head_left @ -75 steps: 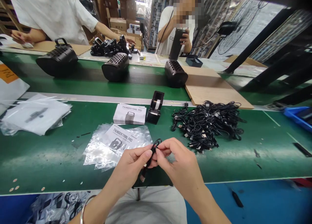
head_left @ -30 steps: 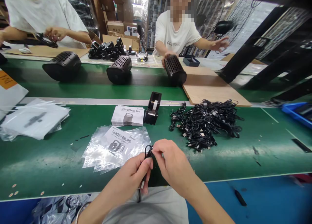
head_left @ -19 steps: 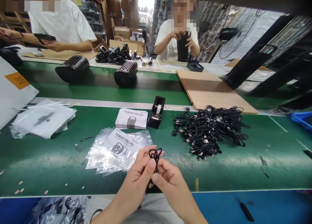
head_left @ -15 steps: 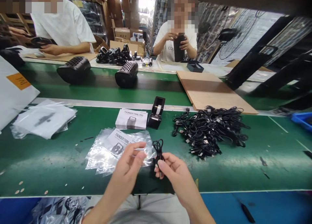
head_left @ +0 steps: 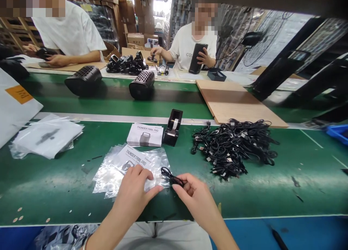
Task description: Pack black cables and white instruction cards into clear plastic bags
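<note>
Between the thumb and fingers of my right hand [head_left: 191, 190] is a bundled black USB cable [head_left: 170, 175], its looped end pointing left over the edge of the clear bags. My left hand [head_left: 136, 184] rests on the clear plastic bags [head_left: 107, 175], thumb and fingers apart, holding nothing I can see. A printed leaflet [head_left: 133, 156] marked THUNDER TRAIL PRO lies in or on the top bag, partly under my left fingers. Behind the bags sits a stack of the same leaflets [head_left: 145, 134], beside a black tape dispenser [head_left: 173, 128].
A pile of black cables [head_left: 233, 145] spreads at right. More bagged sheets [head_left: 47, 136] lie at left. Across the green bench are two black speakers [head_left: 141, 84] and a wooden board [head_left: 236, 98]. Two people in white shirts work opposite; one holds a black speaker [head_left: 197, 58].
My left hand has come down onto the bags. The cable in my right hand has tilted from upright to pointing left. The person opposite has lowered the speaker and moved one hand aside.
</note>
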`<state>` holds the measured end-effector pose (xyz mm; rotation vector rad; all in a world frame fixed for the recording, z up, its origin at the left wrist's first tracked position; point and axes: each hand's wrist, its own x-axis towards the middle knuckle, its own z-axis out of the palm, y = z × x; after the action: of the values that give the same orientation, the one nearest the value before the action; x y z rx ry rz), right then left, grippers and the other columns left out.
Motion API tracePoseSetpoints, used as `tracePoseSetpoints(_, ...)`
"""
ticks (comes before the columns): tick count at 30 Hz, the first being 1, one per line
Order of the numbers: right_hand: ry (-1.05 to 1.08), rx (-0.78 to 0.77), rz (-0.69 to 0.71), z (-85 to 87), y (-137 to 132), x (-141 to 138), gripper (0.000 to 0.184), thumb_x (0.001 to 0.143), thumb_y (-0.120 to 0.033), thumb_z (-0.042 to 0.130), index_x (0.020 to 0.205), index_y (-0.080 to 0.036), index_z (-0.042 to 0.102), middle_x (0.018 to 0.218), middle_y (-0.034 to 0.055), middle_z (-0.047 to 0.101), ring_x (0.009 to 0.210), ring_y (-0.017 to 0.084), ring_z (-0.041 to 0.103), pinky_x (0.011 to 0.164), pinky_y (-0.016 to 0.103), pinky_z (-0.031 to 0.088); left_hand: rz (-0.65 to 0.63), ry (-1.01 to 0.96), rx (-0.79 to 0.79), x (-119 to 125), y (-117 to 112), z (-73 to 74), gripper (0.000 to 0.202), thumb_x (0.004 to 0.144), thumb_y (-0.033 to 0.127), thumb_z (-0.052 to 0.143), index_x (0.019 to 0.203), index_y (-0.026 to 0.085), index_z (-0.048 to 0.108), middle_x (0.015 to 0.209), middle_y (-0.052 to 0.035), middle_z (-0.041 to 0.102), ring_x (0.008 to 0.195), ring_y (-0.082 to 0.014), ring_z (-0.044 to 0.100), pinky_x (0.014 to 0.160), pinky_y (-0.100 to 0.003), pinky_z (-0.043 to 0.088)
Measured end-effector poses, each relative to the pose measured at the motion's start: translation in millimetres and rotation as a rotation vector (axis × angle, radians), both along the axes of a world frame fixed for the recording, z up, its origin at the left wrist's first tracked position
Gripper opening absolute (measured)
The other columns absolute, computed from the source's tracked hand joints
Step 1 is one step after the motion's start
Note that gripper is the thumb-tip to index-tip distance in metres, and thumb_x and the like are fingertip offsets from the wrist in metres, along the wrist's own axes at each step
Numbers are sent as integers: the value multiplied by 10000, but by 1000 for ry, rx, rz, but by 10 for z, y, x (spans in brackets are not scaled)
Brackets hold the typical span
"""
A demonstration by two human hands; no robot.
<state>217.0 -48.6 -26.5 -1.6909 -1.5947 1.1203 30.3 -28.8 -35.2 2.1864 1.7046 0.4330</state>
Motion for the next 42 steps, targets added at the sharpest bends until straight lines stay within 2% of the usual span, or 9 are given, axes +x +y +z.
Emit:
tracePoseSetpoints(4,-81,78,71,9,-34,16,115,791,-241,524,839,-211,625,658,-10,552,561,126,494,521,224,369,-43,35,28,-27,-22,-25,124,775,307,573,725,196,597,762,-43,562,745,-224,505,671,-366,426)
tracePoseSetpoints(7,-141,96,101,-16,-32,19,106,782,-207,537,835,-218,628,712,-2,567,587,133,515,562,240,392,-38,19,44,-43,-42,-54,141,703,329,660,749,209,601,777,-36,572,746,-230,514,660,-359,432)
tracePoseSetpoints(11,-177,91,103,-15,-21,24,89,774,-205,557,828,-212,627,745,4,560,591,135,518,576,249,406,-28,3,-55,-55,-37,-19,94,726,273,637,654,219,613,726,-25,583,733,-223,542,647,-330,430)
tracePoseSetpoints(18,36,69,26,33,-60,8,92,783,-252,567,841,-208,623,730,-7,528,590,117,494,558,223,409,39,-143,-138,-64,-46,121,249,854,322,411,710,226,590,703,-4,559,678,-176,548,594,-266,408)
tracePoseSetpoints(21,16,87,55,-16,-50,-40,79,780,-233,572,825,-208,632,722,-7,538,602,123,508,555,225,409,86,-237,-136,-61,-62,124,245,857,328,393,713,218,557,702,3,536,640,-161,524,587,-261,407)
tracePoseSetpoints(30,-223,326,182,63,-13,-223,261,839,-112,429,1030,-189,589,859,57,579,720,166,584,648,274,475,170,-506,-94,-113,-90,88,201,836,368,448,748,217,547,835,-26,519,785,-180,525,695,-282,436)
tracePoseSetpoints(35,-225,488,218,76,93,-433,233,823,-85,430,939,-180,609,866,67,608,723,170,582,626,270,480,144,-550,-76,-113,-107,110,193,829,377,470,764,219,561,881,-37,495,846,-192,507,769,-315,429)
tracePoseSetpoints(39,-125,468,370,191,224,-528,243,855,-94,395,863,-189,619,849,48,654,864,177,595,767,288,465,156,-640,-19,-135,-63,209,162,821,343,498,746,219,571,870,-23,478,853,-178,498,772,-290,420)
tracePoseSetpoints(42,-70,442,528,384,318,-543,228,896,-173,375,936,-208,597,949,35,658,974,164,566,895,319,399,171,-721,10,-180,8,348,170,824,332,497,719,217,564,847,-13,473,824,-161,491,752,-264,408)
